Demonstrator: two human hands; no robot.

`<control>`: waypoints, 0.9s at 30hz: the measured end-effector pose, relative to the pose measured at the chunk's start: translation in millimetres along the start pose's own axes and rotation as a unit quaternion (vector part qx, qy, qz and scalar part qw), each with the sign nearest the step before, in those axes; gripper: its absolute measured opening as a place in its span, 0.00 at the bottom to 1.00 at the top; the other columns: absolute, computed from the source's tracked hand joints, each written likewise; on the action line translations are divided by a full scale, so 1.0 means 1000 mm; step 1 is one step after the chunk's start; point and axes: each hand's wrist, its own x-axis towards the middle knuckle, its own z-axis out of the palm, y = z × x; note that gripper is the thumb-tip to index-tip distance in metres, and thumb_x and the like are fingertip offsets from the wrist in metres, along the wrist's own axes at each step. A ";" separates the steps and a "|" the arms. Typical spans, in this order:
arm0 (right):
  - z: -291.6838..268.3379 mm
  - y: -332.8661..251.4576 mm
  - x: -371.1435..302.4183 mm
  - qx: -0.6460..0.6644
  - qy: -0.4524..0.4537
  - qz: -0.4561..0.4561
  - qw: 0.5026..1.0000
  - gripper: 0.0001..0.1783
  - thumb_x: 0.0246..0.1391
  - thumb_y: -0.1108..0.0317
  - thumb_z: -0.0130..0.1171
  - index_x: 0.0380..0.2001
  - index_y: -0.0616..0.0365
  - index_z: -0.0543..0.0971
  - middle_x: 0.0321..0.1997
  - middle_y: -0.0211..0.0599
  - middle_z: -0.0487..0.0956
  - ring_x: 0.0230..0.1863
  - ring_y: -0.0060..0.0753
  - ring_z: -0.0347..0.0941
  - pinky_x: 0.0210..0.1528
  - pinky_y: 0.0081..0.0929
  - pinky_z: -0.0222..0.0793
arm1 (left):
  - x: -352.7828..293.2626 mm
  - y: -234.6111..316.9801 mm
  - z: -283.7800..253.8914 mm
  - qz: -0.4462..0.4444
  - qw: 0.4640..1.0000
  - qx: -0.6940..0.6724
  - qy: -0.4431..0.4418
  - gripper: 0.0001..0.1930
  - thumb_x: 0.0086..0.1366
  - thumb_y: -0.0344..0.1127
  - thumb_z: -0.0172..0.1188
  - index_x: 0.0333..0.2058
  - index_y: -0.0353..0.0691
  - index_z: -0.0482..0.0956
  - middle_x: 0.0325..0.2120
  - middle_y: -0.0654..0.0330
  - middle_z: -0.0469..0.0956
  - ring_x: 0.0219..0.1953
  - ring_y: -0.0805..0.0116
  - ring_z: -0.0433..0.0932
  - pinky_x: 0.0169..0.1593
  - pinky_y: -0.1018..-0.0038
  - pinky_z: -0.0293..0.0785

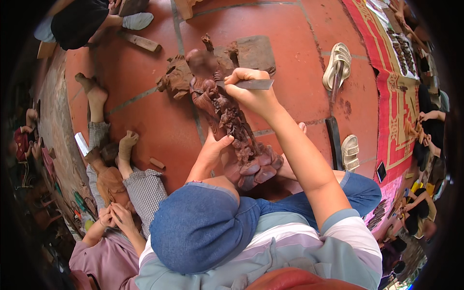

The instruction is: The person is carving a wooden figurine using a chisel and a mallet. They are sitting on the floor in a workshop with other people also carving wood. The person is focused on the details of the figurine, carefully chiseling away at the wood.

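My right hand (252,92) pinches a flat blade (256,84) between thumb and curled fingers, its back end jutting out toward 3 o'clock and its tip toward 9, at the statue (231,118). I take it I hold it this short for control; whether the tip touches the wood, I cannot tell.

My left hand (211,147) sits at about 7 o'clock of the statue's middle, that grip partly closed round its side – thumb showing, the other fingers mostly hidden – probably to steady it against the blade. The statue slants away from me, head toward 11 o'clock, base toward 5, close between my folded legs, which likely helps brace it.

Past its head, at 12, a wood block (259,54) lies on the floor (137,121); I cannot tell whether they touch. Toward 2, a sandal (331,72) has a long tool lying across it – within reach, I would say, yet clear of my knees.
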 end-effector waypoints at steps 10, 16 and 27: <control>0.003 0.004 -0.013 0.032 0.049 0.035 0.998 0.05 0.42 0.73 0.62 0.23 0.64 0.80 0.24 0.37 0.81 0.29 0.20 0.76 0.34 0.21 0.71 | 0.001 -0.001 -0.002 -0.010 1.000 -0.010 0.001 0.53 0.51 0.39 0.71 0.67 0.39 0.43 0.63 0.54 0.56 0.65 0.59 0.56 0.66 0.65 0.51; -0.010 -0.003 -0.014 0.071 0.057 0.055 0.994 0.05 0.43 0.73 0.61 0.23 0.64 0.80 0.25 0.34 0.81 0.30 0.17 0.74 0.35 0.19 0.69 | 0.001 0.006 0.002 -0.012 0.999 -0.031 -0.007 0.53 0.51 0.39 0.71 0.67 0.40 0.43 0.62 0.55 0.57 0.64 0.60 0.57 0.66 0.65 0.52; -0.001 0.003 -0.010 0.080 0.060 0.052 0.994 0.05 0.43 0.72 0.62 0.23 0.64 0.80 0.24 0.33 0.81 0.28 0.16 0.74 0.33 0.18 0.70 | 0.001 -0.001 0.001 0.004 1.000 -0.020 0.003 0.52 0.51 0.41 0.72 0.67 0.42 0.44 0.60 0.56 0.60 0.61 0.59 0.62 0.62 0.64 0.60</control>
